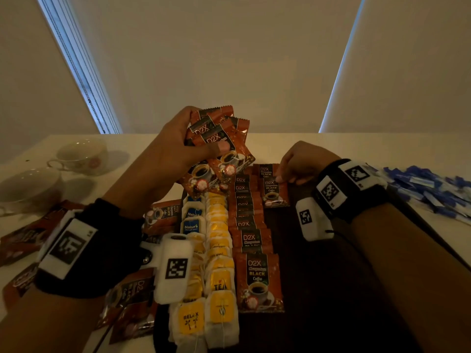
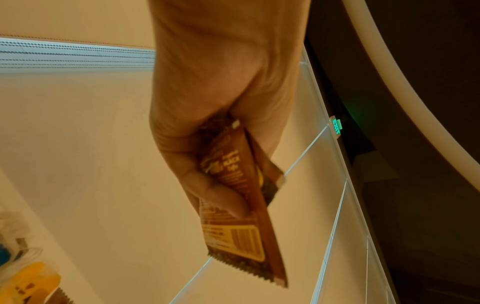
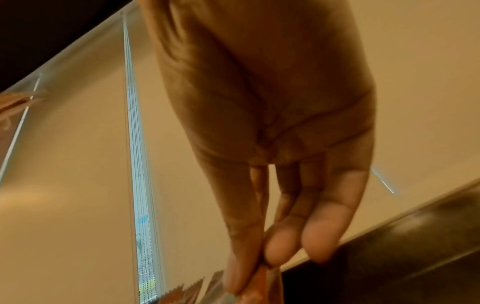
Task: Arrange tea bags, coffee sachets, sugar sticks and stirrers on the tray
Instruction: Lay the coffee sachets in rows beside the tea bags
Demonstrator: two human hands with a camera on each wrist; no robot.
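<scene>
A dark tray [image 1: 331, 276] holds two columns of tea bags [image 1: 219, 263], yellow and blue tagged, and a column of brown coffee sachets [image 1: 251, 225] to their right. My left hand [image 1: 178, 151] is raised above the tray's far end and grips a fanned bunch of coffee sachets [image 1: 216, 138], seen edge-on in the left wrist view [image 2: 239, 205]. My right hand [image 1: 295, 169] is low at the far end of the tray, thumb and fingers pinching the top edge of one coffee sachet [image 1: 272, 192] that lies beside the column; the pinch shows in the right wrist view [image 3: 259, 273].
Two white teacups [image 1: 81, 156] [image 1: 28, 189] stand on the table at the left. Loose coffee sachets [image 1: 23, 238] lie left of the tray and under my left forearm [image 1: 127, 301]. A heap of blue sugar sticks [image 1: 430, 192] lies at the right.
</scene>
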